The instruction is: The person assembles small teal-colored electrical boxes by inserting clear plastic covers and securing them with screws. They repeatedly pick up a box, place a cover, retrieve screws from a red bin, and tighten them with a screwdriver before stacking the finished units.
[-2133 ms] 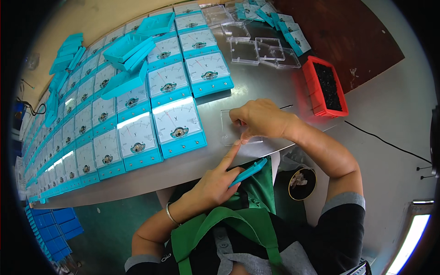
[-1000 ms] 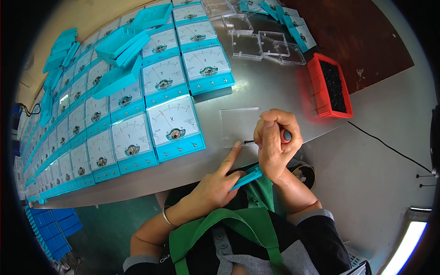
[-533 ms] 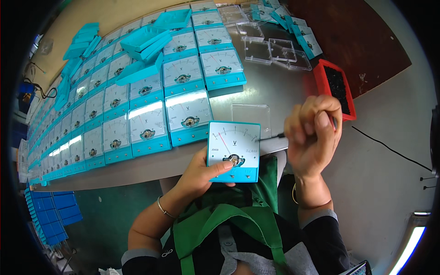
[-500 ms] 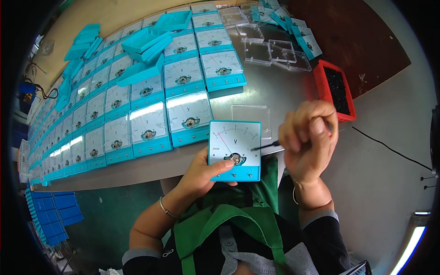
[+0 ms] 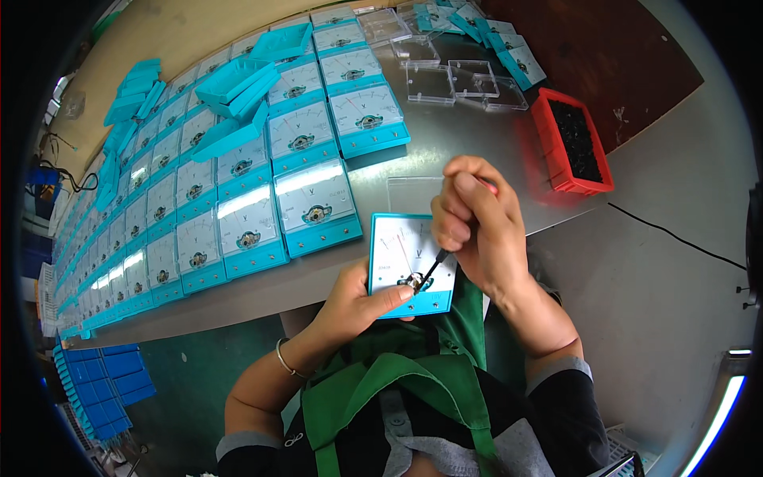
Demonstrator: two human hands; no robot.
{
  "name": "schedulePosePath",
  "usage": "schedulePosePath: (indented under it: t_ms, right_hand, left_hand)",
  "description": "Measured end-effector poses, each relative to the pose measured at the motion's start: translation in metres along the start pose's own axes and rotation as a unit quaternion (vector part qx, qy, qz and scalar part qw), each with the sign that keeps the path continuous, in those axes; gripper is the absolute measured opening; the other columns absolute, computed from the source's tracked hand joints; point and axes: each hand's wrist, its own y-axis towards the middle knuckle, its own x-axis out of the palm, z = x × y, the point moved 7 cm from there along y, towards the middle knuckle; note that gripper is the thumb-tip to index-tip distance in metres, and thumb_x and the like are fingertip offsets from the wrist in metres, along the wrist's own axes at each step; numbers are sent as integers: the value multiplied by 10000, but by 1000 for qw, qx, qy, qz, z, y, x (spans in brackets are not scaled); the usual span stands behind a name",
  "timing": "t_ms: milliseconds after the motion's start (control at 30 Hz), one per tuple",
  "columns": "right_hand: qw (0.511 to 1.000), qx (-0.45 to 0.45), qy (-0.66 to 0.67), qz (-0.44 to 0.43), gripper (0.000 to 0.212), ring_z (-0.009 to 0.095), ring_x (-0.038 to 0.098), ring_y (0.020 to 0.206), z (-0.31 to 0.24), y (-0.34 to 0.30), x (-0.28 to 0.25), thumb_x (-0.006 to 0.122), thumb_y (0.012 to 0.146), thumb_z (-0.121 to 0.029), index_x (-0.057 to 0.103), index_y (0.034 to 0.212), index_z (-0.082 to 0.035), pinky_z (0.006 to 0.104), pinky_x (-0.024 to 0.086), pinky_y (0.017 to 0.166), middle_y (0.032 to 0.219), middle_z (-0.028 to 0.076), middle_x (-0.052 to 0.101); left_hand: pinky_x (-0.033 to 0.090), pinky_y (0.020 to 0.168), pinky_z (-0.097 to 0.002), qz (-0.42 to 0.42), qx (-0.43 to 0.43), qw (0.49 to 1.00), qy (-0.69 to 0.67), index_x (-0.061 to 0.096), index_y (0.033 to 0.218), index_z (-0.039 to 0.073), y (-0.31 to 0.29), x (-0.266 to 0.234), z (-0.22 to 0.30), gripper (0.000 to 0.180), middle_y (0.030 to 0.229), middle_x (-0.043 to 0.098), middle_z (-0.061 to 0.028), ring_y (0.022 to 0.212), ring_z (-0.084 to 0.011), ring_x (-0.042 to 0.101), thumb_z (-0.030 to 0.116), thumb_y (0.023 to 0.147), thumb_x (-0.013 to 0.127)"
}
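My left hand grips a square voltmeter by its lower left side, thumb lying on the front near the dial mechanism. The meter has a white scale face, a thin pointer and a turquoise case, and its mechanism shows in a cut-out at the lower middle. In my right hand is a screwdriver with a dark shaft; the fist hides most of its handle, a bit of red showing. The shaft slants down to the left, its tip at the exposed mechanism. A clear plastic cover lies behind the meter, partly hidden.
Rows of similar meters fill the table's left side, with turquoise trays piled on some. Several clear covers lie at the back. A red bin of small black parts stands right, near more meter faces.
My right hand has moved left and brought the screwdriver tip down to the meter's mechanism. The meter has tilted slightly and shifted a little right in my left hand.
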Motion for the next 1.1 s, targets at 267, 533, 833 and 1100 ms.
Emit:
schedulePosePath:
  t_ms: [267, 533, 833, 1100]
  right_hand:
    - [971, -87, -218, 39, 167, 53, 412, 565, -45, 19, -39, 557, 925, -164, 570, 1040, -44, 182, 264, 443, 795, -2, 538]
    - [610, -101, -773, -142, 587, 288, 604, 969, 2, 17, -64, 805, 694, -262, 605, 1229, -124, 387, 513, 799, 1334, 203, 453]
    - [797, -31, -584, -152, 587, 219, 567, 970, -20, 5, -20, 844, 638, -250, 657, 1176, -103, 313, 495, 751, 1267, 179, 495]
    - [802, -15, -572, -172, 548, 256, 590, 974, -3, -6, -17, 834, 662, -248, 664, 1170, -131, 322, 516, 762, 1264, 197, 488]
  left_hand:
    - [588, 648, -351, 29, -12, 996, -79, 516, 1162, -10, 3, -16, 3, 349, 1045, 616, -120, 878, -201, 640, 125, 864, 638]
    - [593, 643, -366, 56, 2, 991, -124, 495, 1200, -2, 9, -30, 18, 388, 1076, 614, -132, 906, -230, 646, 146, 869, 632]
    - [608, 657, -436, -7, -33, 935, -354, 383, 1350, 40, 15, -22, 3, 548, 1197, 580, -186, 964, -299, 655, 451, 996, 304]
    - [609, 706, -442, -57, -44, 924, -377, 342, 1371, 49, 12, -14, -8, 565, 1252, 543, -184, 1030, -300, 629, 468, 1002, 259]
